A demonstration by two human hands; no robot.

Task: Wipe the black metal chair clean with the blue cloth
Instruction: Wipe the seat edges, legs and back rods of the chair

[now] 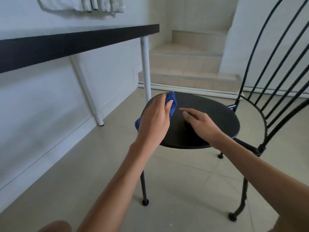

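The black metal chair [209,111] stands on the tiled floor with its round seat in the middle of the view and its curved rod backrest rising at the right. My left hand [153,119] grips the bunched blue cloth [172,102] at the seat's left rim; a bit of the cloth also pokes out below my palm. My right hand [199,123] lies flat on the seat's near middle, fingers spread and pointing left, holding nothing.
A dark-topped table [66,44] on white legs [145,67] stands against the white wall at the left, its nearest leg just behind the seat. Tiled steps [187,64] rise behind the chair. Pale cloths [83,4] hang on the wall at the top.
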